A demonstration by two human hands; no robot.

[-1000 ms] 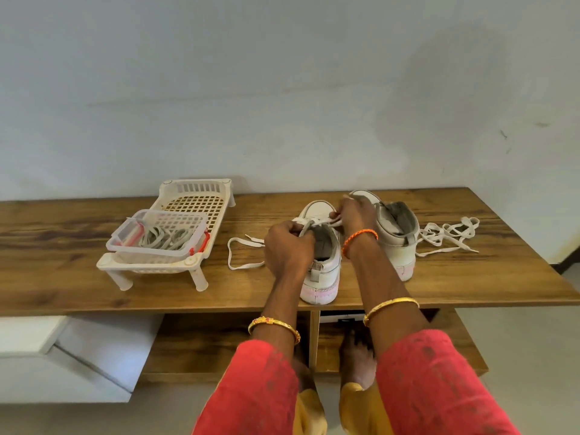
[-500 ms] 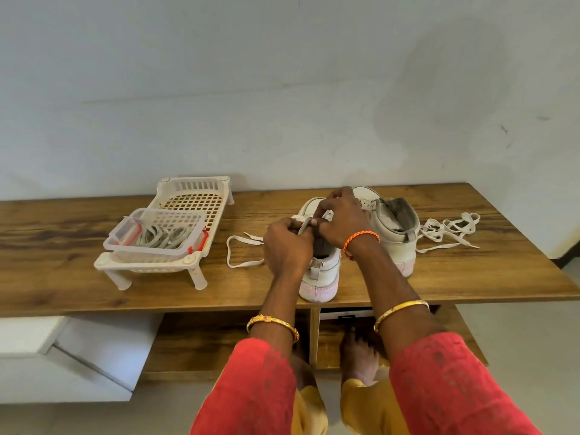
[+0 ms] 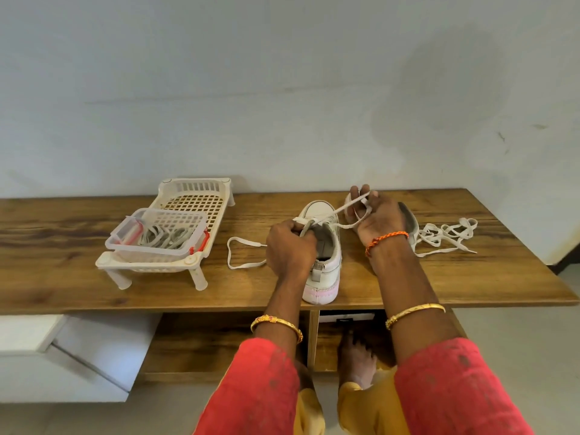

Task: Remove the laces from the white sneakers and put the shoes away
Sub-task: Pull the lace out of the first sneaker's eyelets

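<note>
A white sneaker (image 3: pixel 326 262) with a pink sole stands heel toward me on the wooden table (image 3: pixel 62 277). My left hand (image 3: pixel 290 249) grips its tongue and lace at the eyelets. My right hand (image 3: pixel 375 218) is raised to the right, fingers curled round a stretch of the lace (image 3: pixel 342 210) that runs taut from the shoe. The lace's other end (image 3: pixel 241 255) loops on the table to the left. The second sneaker (image 3: pixel 409 221) is mostly hidden behind my right hand. A loose removed lace (image 3: pixel 445 235) lies in a heap to its right.
A white plastic rack (image 3: pixel 194 196) stands at the left, carrying a clear box (image 3: pixel 157 237) with coiled laces inside. Under the table are an open wooden shelf (image 3: pixel 204 343) and a white drawer unit (image 3: pixel 62 359). A wall rises right behind the table.
My right hand has pulled away from the shoe up and to the right, drawing a length of lace out taut. My left hand stays on the shoe.
</note>
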